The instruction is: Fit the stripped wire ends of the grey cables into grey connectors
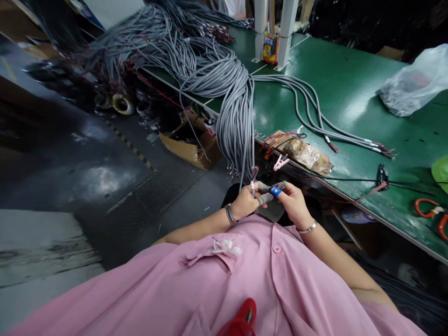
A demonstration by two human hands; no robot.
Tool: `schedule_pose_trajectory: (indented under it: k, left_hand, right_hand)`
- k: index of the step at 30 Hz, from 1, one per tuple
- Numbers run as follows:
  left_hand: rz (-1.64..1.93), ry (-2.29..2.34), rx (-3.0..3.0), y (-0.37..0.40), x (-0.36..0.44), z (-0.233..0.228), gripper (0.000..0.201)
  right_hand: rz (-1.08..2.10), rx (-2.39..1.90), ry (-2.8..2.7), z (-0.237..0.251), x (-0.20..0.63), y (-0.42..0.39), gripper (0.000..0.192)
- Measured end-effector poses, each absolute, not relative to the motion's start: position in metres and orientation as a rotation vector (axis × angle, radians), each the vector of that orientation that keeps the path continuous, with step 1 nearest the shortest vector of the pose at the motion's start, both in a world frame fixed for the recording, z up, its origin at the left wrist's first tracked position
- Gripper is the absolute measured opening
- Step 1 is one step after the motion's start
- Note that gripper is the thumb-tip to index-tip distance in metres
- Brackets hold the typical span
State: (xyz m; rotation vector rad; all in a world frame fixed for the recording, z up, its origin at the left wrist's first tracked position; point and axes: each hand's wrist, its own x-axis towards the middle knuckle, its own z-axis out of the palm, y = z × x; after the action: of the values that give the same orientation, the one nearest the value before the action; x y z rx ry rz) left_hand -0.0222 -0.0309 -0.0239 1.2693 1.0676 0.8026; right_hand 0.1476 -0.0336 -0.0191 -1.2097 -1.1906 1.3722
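- The left hand (pixel 247 201) pinched one grey cable end (pixel 252 187) hanging from the cable bundle (pixel 235 116) off the table (pixel 350 88) edge;
- the right hand (pixel 293 201), taped fingers (pixel 276 191) closed together, met it there.

1. Left hand (pixel 246 201) – curled, fingers pinched together, a band on the wrist.
2. Right hand (pixel 293 204) – close beside it, taped fingertips (pixel 276 191) meeting the left's, bracelet at the wrist.
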Motion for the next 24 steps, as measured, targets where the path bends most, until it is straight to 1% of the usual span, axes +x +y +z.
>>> schedule_pose_trajectory:
  k: [4,8,14,20,24]
  left_hand:
    - [0.713,1.028,1.304,-0.030,-0.020,-0.019,0.030]
    - [0.655,0.928,1.168,-0.028,-0.017,-0.012,0.033]
    - [0.777,0.927,0.920,-0.028,-0.013,-0.016,0.035]
    - [0.866,0.955,0.860,-0.028,-0.009,-0.019,0.034]
    - [0.895,1.007,0.865,-0.028,-0.008,-0.019,0.032]
  right_hand:
    - [1.376,-1.196,-1.219,-0.015,0.149,-0.033,0.021]
    - [1.490,-1.153,-1.176,-0.009,0.149,-0.028,0.022]
    - [1.736,-1.072,-0.826,-0.017,0.151,-0.027,0.022]
    - [1.641,-1.097,-0.825,-0.015,0.152,-0.030,0.024]
    - [1.563,-1.101,-0.885,-0.018,0.151,-0.030,0.021]
